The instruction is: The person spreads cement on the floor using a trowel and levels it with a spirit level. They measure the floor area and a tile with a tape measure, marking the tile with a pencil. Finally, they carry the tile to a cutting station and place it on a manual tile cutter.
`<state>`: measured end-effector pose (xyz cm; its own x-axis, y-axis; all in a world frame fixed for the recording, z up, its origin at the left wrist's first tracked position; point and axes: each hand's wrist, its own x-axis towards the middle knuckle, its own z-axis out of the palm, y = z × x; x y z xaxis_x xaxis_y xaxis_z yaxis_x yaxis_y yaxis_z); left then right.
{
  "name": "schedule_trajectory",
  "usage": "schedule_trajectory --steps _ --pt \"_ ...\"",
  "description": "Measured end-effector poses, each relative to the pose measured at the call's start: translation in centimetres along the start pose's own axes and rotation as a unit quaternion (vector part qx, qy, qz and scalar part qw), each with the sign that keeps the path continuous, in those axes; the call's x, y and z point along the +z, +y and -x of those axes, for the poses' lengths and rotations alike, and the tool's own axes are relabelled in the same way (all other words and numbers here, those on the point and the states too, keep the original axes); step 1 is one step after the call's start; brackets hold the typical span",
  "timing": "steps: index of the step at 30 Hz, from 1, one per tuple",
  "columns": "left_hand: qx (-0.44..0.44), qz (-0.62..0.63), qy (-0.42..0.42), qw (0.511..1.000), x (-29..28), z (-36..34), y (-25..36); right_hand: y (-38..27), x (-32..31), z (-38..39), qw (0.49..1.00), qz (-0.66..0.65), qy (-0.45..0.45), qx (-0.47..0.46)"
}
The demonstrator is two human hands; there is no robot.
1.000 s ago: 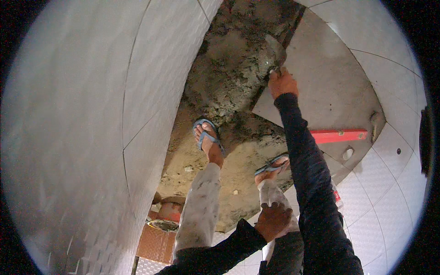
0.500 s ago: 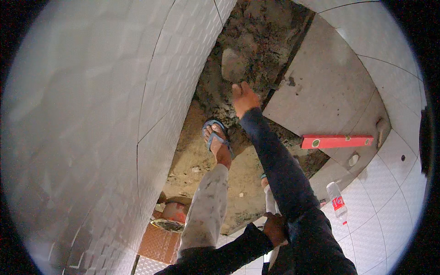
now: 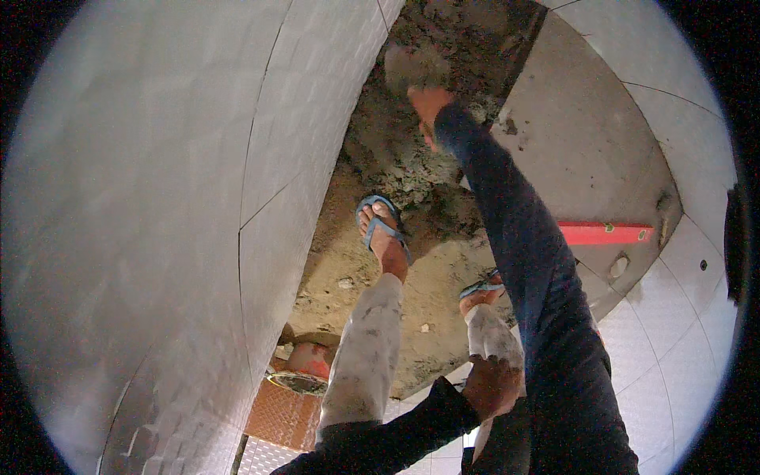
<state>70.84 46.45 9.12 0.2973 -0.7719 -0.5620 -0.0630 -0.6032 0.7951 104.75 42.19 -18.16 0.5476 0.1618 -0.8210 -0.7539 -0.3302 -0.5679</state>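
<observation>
My right hand [image 3: 431,107], blurred by motion, reaches out over a bed of dark wet mortar [image 3: 396,150]. Its fingers are closed round what looks like the handle of a trowel, whose flat grey blade [image 3: 413,65] lies against the mortar beyond the fingers. Closer to me, my left hand [image 3: 492,386] is at my right knee with its fingers curled. Whether it has anything inside the curl is hidden. A large grey floor tile [image 3: 578,103] borders the mortar on the right. On it lies a red spirit level [image 3: 606,233], partly covered by my right sleeve.
A white textured tile wall [image 3: 182,158] rises along the left. My left sandalled foot [image 3: 382,224] and right foot [image 3: 480,291] stand on sandy ground [image 3: 427,317]. A reddish bucket-like container [image 3: 310,360] and a brown patterned tile [image 3: 281,416] are at lower left.
My right hand and the trowel blade have moved farther away over the mortar. My right arm now covers the spirit level's left end and the plastic bottle. More of my right foot shows.
</observation>
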Motion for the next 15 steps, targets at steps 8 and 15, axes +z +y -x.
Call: schedule_trajectory --steps 8,15 --pt "-0.02 0.035 -0.115 0.993 3.2 0.4 0.4 3.4 3.9 4.3 0.965 -0.203 0.049 0.158" --pt "-0.163 0.264 0.043 0.95 7.2 -0.1 0.9 4.1 10.3 5.4 0.986 0.16 -0.043 -0.028"
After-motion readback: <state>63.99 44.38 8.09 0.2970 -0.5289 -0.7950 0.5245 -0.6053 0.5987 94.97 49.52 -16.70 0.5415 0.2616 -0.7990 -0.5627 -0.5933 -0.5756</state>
